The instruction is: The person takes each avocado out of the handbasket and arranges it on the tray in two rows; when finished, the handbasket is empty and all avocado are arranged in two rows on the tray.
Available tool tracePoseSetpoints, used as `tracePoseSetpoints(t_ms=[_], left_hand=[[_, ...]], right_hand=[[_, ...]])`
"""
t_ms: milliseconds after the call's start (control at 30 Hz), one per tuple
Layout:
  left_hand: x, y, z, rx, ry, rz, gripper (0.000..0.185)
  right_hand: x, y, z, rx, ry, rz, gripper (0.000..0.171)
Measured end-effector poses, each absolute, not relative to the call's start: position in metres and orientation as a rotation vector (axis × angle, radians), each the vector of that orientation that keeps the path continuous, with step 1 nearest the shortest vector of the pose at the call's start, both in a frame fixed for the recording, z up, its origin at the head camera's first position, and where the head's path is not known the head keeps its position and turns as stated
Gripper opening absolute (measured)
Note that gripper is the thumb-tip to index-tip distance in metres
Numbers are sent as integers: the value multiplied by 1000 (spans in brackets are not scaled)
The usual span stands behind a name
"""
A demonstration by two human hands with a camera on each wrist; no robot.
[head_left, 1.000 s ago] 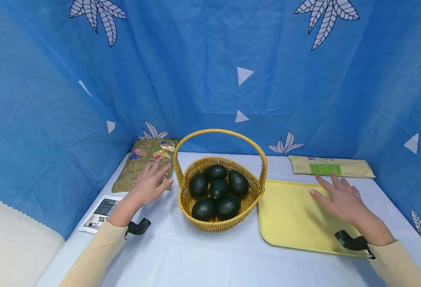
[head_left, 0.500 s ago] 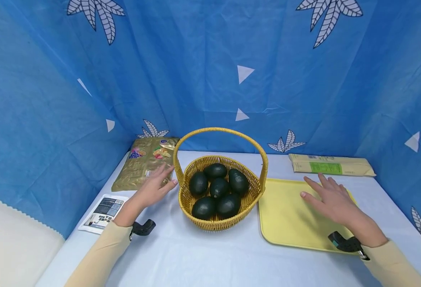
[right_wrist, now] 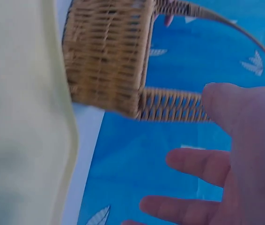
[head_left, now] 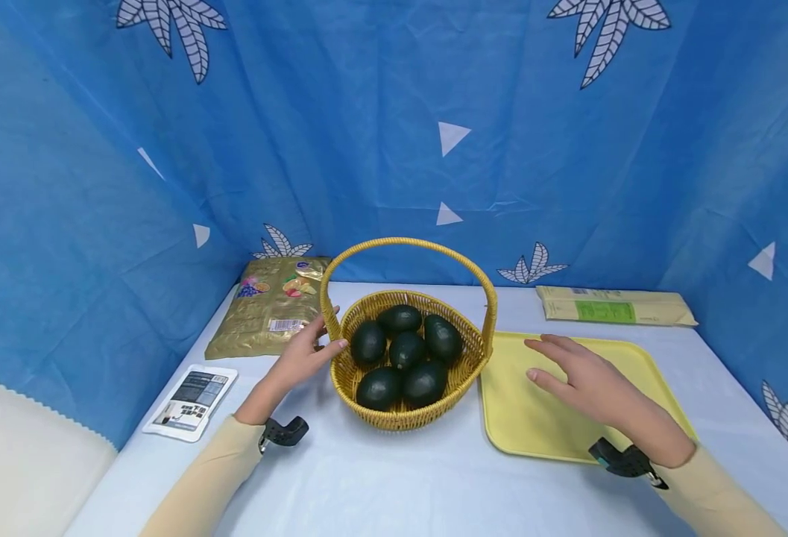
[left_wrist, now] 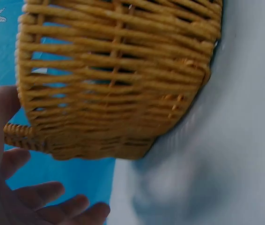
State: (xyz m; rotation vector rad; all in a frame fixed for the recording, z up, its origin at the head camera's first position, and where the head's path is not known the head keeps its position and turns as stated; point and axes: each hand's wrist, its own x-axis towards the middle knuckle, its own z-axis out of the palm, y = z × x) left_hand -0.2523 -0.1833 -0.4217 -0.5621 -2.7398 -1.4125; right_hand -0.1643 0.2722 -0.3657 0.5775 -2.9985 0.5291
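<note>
Where the head view looks down on the pale blue table [head_left: 380, 477], a woven yellow basket [head_left: 403, 418] with an arched handle stands at the centre and holds six dark green avocados [head_left: 407, 349]. On the basket's left side, the left hand [head_left: 306, 356] lies with its fingers straight and slightly spread, the fingertips at the rim beside the foot of the handle; whether they actually touch the wicker cannot be told from either view. The left wrist view shows the same hand [left_wrist: 11, 187] relaxed just beside the basket wall [left_wrist: 118, 84], gripping nothing. On the basket's right side, the right hand [head_left: 584, 380] hovers above a yellow tray [head_left: 528, 425], fingers spread apart and pointing toward the basket, holding nothing. The right wrist view shows that hand [right_wrist: 235, 154] near the handle base [right_wrist: 170, 104] but apart from it. A gold snack bag [head_left: 266, 317] lies at the far left, a printed card [head_left: 191, 391] lies near the left edge, and a pale packet with a green label [head_left: 611, 306] lies behind the tray.
</note>
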Motion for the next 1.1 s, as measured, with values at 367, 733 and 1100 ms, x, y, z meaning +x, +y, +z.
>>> tracePoseSetpoints(t_ms=[367,733,1100], left_hand=[[-254,-173,-437,-457,-2601,-1721,55],[-254,-169,-442,-347,-2558,-1854,47],[-255,-168,-446,-324,-2552,-1858,47]], right_hand=[[-163,229,-356,771,-2896,648,46],[-171,175,-354,1034,-2850,714,47],[-189,144,-371,1085,-2873,684,44]])
